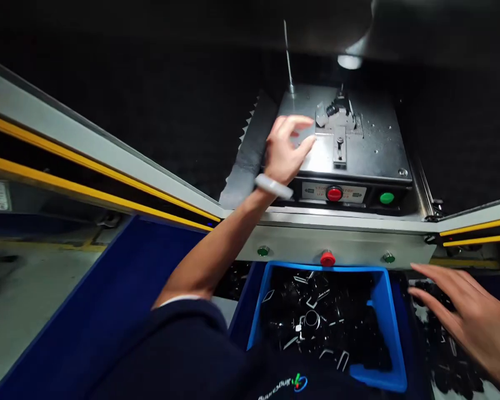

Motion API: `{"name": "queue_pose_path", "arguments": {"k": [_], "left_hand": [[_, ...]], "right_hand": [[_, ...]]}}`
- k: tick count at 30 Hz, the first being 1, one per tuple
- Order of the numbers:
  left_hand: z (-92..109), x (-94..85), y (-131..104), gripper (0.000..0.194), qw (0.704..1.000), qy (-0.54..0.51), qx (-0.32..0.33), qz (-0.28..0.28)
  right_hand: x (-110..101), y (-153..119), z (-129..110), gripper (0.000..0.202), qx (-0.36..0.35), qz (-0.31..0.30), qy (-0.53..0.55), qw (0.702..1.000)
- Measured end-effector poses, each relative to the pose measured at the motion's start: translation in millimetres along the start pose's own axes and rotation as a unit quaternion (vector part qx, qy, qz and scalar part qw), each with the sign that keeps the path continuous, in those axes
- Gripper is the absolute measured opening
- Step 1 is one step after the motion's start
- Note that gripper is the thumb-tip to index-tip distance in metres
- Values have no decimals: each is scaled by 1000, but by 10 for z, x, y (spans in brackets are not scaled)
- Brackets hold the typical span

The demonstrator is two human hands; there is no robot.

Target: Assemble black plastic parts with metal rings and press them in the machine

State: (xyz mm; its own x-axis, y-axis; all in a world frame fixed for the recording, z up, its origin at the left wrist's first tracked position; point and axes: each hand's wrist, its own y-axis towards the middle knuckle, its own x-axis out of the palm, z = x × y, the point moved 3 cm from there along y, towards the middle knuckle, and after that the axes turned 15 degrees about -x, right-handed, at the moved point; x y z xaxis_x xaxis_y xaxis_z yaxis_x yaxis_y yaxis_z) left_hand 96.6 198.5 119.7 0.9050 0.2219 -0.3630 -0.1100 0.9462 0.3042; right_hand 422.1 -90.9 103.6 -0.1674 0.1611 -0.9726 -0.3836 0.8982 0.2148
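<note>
My left hand (286, 145) reaches over the metal machine plate (370, 161), its thumb and fingers curved apart with nothing between them. Just right of its fingertips, a black part (337, 106) sits in the metal fixture (339, 125) on the plate. My right hand (469, 314) is at the lower right, fingers stretched out and apart, holding nothing. It hovers above a heap of black parts (452, 364), right of the blue bin (394, 322), which holds many black parts.
Red (334, 193) and green (386, 198) buttons are on the machine's front. Another red button (327, 258) sits on the white rail (291, 238) between two green ones. Yellow-striped frame bars (108, 191) slope at the left. A thin rod (288, 58) stands behind the plate.
</note>
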Motion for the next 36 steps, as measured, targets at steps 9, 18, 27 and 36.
{"name": "queue_pose_path", "arguments": {"k": [9, 18, 27, 36], "left_hand": [[-962, -1086, -1928, 39, 943, 234, -158, -177], [-1059, -1032, -1923, 34, 921, 350, -123, -121], [-510, -100, -2547, 34, 861, 280, -57, -421], [-472, 227, -2653, 44, 751, 425, -35, -505]], "right_hand": [[807, 249, 247, 19, 93, -93, 59, 990], [898, 332, 177, 13, 111, -44, 35, 992], [1446, -55, -608, 32, 24, -246, 59, 967], [1769, -32, -631, 46, -8, -278, 37, 960]]}}
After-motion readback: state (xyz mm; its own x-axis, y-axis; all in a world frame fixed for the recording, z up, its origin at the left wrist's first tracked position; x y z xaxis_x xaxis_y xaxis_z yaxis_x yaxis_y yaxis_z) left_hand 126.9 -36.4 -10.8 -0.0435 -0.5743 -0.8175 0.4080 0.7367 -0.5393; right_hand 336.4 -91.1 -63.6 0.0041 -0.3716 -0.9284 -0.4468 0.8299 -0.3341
